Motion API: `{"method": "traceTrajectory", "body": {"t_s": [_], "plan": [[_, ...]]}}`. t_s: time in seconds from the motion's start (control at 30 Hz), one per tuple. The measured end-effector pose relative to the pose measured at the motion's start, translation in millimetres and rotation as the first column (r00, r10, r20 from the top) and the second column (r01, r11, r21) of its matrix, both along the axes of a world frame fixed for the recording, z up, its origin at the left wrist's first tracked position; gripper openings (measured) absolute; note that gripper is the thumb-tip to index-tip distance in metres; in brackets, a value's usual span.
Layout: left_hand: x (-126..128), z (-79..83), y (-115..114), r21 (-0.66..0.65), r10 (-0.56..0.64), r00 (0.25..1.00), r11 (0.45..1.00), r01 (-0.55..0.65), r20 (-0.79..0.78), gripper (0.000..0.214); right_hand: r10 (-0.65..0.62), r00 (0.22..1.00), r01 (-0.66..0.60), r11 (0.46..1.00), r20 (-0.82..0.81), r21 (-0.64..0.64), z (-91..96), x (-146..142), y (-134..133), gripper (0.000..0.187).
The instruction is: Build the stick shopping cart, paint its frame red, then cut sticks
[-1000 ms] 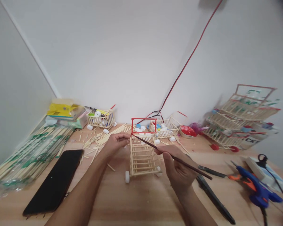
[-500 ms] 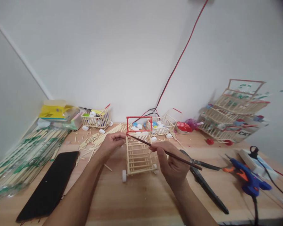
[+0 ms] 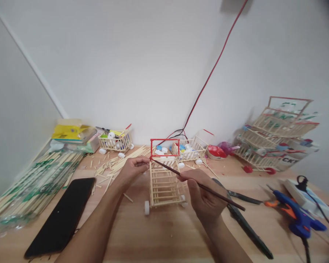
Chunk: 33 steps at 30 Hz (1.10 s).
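At the far left of the worktop [image 3: 142, 233], bagged sticks [image 3: 44, 182] lie slantwise, with a yellow pack [image 3: 67, 133] behind them near the wall. A black phone [image 3: 61, 215] lies flat just right of the bag. Farther back stands a small filled cart [image 3: 116, 142], with loose sticks [image 3: 126, 160] scattered in front of it.

The left hand [image 3: 134, 170] comes next, fingers bent and thumb near them, the tips at the left corner of the main cart [image 3: 164, 186]; whether they grip it cannot be told. That cart stands at the middle of the worktop, a white wheel [image 3: 147, 208] at its near left corner and a red handle [image 3: 165, 140] upright at its far end. The tip of a thin dark brush [image 3: 166, 167] meets the handle's lower left corner. Behind stands another cart [image 3: 192, 153] with caps inside.

The right hand [image 3: 207, 195] is closed around the brush, thumb against fingers. Beyond it, a bowl [image 3: 216, 157] holds red paint. Farther right are a black tool [image 3: 248, 230], stacked carts [image 3: 274, 138] and a blue glue gun [image 3: 300, 215].
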<state>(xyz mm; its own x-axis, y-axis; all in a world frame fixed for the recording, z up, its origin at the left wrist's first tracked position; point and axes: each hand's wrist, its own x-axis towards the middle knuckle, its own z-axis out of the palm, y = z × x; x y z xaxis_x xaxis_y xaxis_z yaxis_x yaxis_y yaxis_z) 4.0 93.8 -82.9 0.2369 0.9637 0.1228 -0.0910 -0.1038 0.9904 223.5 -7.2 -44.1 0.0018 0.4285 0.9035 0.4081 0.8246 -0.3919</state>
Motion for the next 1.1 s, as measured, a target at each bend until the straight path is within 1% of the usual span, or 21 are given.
{"method": "traceTrajectory", "body": {"t_s": [0.07, 0.17, 0.23, 0.3, 0.43, 0.63, 0.77, 0.93, 1.1], "plan": [[-0.8, -2.2, 1.5, 0.007, 0.0, 1.0, 1.0, 0.0, 0.014, 0.019, -0.003, 1.0, 0.003, 1.0, 0.01, -0.009, -0.7, 0.0, 1.1, 0.022], [-1.6, -3.7, 3.1, 0.046, -0.033, 0.999, 0.998, 0.032, 0.017, 0.02, -0.034, 0.999, 0.034, 0.999, -0.026, 0.011, -2.3, 0.2, 1.1, 0.021], [-1.6, -2.7, 3.2, 0.065, -0.047, 0.999, 0.997, 0.047, 0.006, 0.02, -0.055, 0.998, 0.056, 0.998, -0.043, 0.028, -3.3, 0.2, 0.6, 0.021], [-1.4, -0.8, 2.5, 0.078, -0.036, 0.999, 0.996, 0.036, -0.005, 0.02, -0.055, 0.998, 0.055, 0.998, -0.017, 0.025, -3.7, 0.1, 0.6, 0.021], [-1.2, 1.3, 1.6, 0.055, -0.015, 1.0, 0.998, 0.015, -0.009, 0.023, -0.058, 0.997, 0.058, 0.998, 0.05, 0.002, -2.5, 0.2, 1.8, 0.024], [-1.1, -2.2, 2.9, 0.044, -0.011, 1.0, 0.999, 0.011, 0.01, 0.02, -0.09, 0.995, 0.09, 0.996, 0.045, 0.011, 0.3, -0.1, 2.6, 0.022], [-0.9, -0.9, 2.0, 0.014, -0.03, 1.0, 0.999, 0.03, -0.004, 0.021, -0.099, 0.994, 0.101, 0.995, 0.055, -0.022, 0.8, -1.9, 3.4, 0.021], [-0.2, 2.3, 0.3, 0.025, -0.022, 1.0, 0.999, 0.022, -0.019, 0.02, -0.078, 0.997, 0.078, 0.997, -0.005, -0.009, -0.5, -2.4, 3.6, 0.02], [-0.4, 1.6, 0.3, 0.033, -0.017, 1.0, 0.999, 0.017, -0.008, 0.019, -0.076, 0.996, 0.075, 0.997, -0.052, -0.007, -2.6, -1.7, 2.1, 0.021]]}}
